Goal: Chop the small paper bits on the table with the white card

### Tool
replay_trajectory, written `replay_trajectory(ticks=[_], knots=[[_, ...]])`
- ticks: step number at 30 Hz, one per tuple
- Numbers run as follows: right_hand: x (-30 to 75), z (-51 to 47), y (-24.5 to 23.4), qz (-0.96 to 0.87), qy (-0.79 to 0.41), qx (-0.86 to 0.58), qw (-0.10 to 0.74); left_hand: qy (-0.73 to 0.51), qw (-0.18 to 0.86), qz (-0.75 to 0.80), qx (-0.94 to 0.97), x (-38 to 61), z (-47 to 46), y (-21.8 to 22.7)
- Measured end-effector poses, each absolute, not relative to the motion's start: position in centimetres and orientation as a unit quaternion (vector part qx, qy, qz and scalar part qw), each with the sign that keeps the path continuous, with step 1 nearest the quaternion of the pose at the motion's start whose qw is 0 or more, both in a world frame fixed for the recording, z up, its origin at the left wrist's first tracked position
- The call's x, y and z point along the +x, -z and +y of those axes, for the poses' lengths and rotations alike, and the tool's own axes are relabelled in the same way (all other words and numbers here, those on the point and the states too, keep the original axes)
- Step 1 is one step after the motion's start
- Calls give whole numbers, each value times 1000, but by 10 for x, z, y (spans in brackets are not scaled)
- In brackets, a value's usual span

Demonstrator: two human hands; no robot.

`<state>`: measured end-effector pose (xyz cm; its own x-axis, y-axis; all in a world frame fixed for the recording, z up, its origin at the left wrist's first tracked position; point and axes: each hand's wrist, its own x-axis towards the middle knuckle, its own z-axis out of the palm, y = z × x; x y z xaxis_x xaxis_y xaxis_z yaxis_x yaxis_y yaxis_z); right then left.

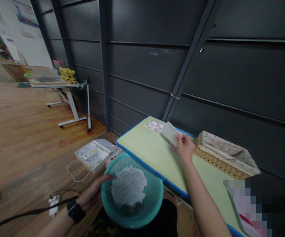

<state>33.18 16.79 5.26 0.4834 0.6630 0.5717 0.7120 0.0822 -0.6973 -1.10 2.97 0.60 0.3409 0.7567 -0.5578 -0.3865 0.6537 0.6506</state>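
My left hand (96, 189) grips the rim of a teal plastic colander (154, 197), thumb over the edge, the other fingers partly hidden beneath. Inside the colander lies a heap of small whitish paper scraps (129, 186). Over the pale yellow table (147, 153), my right hand (185, 146) pinches a flat white card (170, 133) by its near corner. The card is tilted, its far edge close to a patch of pinkish-white scraps (153, 125) on the tabletop. More reddish bits show under the card, partly covered by it.
A lined wicker basket (221, 166) stands at the table's right. An open white box (93, 154) with a cable sits on the floor at left. A power strip (54, 204) and a black strap lie nearby. Dark metal panels (144, 62) rise behind; a wheeled table (56, 85) stands further left.
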Motion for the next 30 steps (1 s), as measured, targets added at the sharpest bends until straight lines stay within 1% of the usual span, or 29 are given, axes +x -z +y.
replay_trajectory(ticks=[2,5,8,12,15,17,19,23,30], knots=[[334,168,-51,-536,113,-686,479,-374,790,440,206,-9,29,-2],[336,169,-46,-562,168,-687,429,-382,793,439,182,-4,26,8],[335,173,-41,-585,181,-685,395,-380,806,436,129,6,21,29],[328,182,-38,-625,176,-671,357,-343,828,443,33,17,9,69],[323,189,-42,-644,177,-668,327,-373,822,431,4,20,4,93],[323,194,-49,-656,178,-665,309,-390,817,425,-11,22,3,100],[324,198,-56,-654,177,-667,310,-400,803,442,-26,23,4,101],[327,203,-64,-616,180,-683,349,-400,786,470,-36,29,8,96],[325,202,-52,-633,165,-670,353,-421,757,498,-22,35,17,93]])
